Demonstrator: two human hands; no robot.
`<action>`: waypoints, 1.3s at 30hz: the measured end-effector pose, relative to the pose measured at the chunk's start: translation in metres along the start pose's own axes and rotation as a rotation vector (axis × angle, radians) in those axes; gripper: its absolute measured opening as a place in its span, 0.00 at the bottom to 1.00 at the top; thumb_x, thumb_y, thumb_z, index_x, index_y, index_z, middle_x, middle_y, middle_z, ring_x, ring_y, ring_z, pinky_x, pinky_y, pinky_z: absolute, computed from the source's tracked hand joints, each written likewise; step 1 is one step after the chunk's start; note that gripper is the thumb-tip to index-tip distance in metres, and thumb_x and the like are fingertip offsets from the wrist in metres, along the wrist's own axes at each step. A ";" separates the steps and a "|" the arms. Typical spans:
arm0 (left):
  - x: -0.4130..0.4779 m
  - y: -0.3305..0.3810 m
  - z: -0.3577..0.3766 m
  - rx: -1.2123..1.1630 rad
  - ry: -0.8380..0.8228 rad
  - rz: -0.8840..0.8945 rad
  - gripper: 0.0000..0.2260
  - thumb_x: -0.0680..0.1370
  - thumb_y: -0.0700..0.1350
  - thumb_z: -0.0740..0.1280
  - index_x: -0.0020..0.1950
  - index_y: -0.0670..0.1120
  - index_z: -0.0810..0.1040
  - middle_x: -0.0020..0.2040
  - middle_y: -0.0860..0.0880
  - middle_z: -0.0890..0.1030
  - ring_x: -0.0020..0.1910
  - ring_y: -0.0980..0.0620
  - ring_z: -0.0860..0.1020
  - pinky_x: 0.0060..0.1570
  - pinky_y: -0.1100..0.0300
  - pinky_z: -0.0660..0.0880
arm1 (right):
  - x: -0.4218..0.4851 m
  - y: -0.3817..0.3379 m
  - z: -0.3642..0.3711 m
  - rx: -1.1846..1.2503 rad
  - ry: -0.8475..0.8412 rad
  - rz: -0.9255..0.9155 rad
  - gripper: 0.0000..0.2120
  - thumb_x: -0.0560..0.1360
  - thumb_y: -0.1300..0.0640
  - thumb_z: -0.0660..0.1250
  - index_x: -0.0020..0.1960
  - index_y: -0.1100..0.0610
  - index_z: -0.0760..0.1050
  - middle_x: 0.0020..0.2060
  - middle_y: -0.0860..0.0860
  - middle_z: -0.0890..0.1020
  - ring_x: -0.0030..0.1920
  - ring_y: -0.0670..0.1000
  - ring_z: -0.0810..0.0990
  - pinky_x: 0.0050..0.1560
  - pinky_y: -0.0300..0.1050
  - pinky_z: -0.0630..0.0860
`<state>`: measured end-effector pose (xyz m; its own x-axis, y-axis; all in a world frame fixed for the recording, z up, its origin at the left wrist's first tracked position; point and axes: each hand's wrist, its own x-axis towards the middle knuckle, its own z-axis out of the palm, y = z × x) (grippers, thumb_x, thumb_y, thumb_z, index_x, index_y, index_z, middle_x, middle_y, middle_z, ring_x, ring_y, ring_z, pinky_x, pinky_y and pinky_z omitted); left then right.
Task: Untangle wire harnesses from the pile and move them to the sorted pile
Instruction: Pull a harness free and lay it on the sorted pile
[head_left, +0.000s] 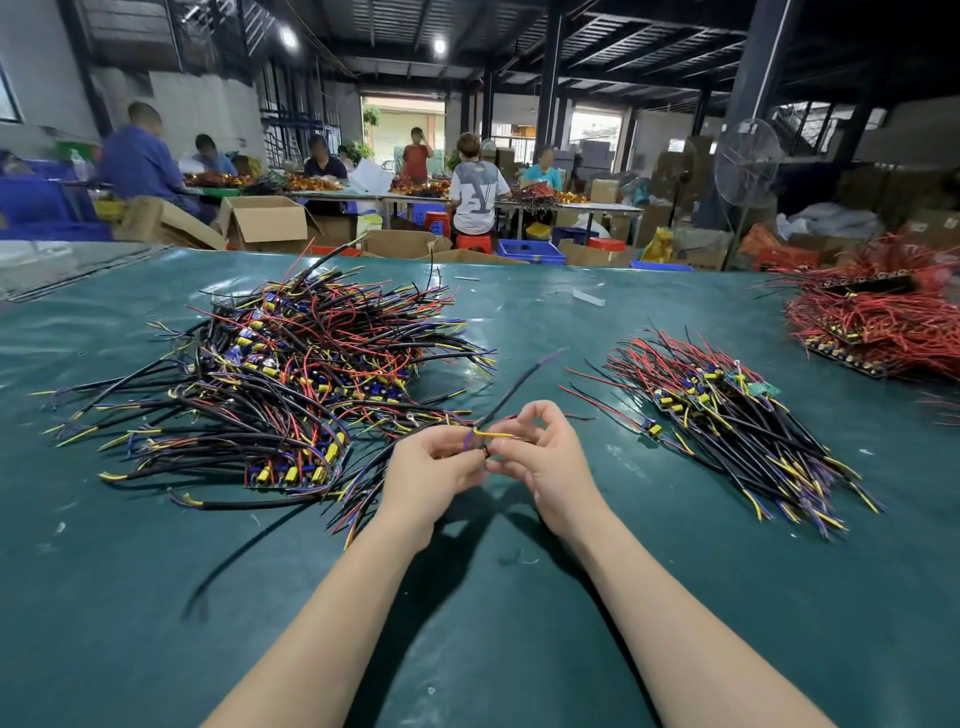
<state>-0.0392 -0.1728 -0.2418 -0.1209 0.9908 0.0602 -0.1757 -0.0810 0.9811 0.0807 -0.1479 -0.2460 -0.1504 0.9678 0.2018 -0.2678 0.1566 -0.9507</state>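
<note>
Reaching forward with both forearms, I pinch one wire harness (511, 395) between my left hand (434, 467) and right hand (540, 457), its black lead slanting toward one o'clock.

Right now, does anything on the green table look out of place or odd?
Nothing looks damaged. A small white scrap lies alone on the table behind the sorted pile. Both hands, left and right, pinch one harness beside the tangled pile.
</note>
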 end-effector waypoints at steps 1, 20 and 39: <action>0.001 0.001 -0.001 -0.035 0.029 0.016 0.11 0.73 0.26 0.64 0.39 0.41 0.78 0.31 0.50 0.79 0.30 0.59 0.78 0.32 0.68 0.78 | 0.000 0.000 0.001 0.001 0.018 0.005 0.15 0.72 0.76 0.61 0.39 0.57 0.65 0.32 0.52 0.77 0.30 0.45 0.78 0.31 0.38 0.78; 0.003 -0.007 -0.002 0.097 -0.094 -0.034 0.17 0.73 0.35 0.69 0.29 0.44 0.65 0.27 0.47 0.68 0.27 0.51 0.78 0.34 0.58 0.80 | 0.003 0.002 0.003 0.150 0.026 0.054 0.10 0.75 0.69 0.61 0.38 0.61 0.76 0.25 0.48 0.79 0.26 0.43 0.77 0.30 0.35 0.76; 0.006 -0.006 -0.005 -0.063 -0.005 -0.007 0.03 0.74 0.34 0.67 0.40 0.36 0.78 0.27 0.49 0.80 0.25 0.58 0.76 0.30 0.68 0.76 | -0.002 -0.004 0.009 0.228 0.142 0.236 0.09 0.72 0.75 0.62 0.36 0.66 0.73 0.23 0.52 0.80 0.25 0.47 0.80 0.30 0.34 0.78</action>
<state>-0.0437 -0.1671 -0.2485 -0.1149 0.9919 0.0542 -0.2376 -0.0804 0.9680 0.0737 -0.1518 -0.2403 -0.1038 0.9924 -0.0668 -0.4491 -0.1067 -0.8871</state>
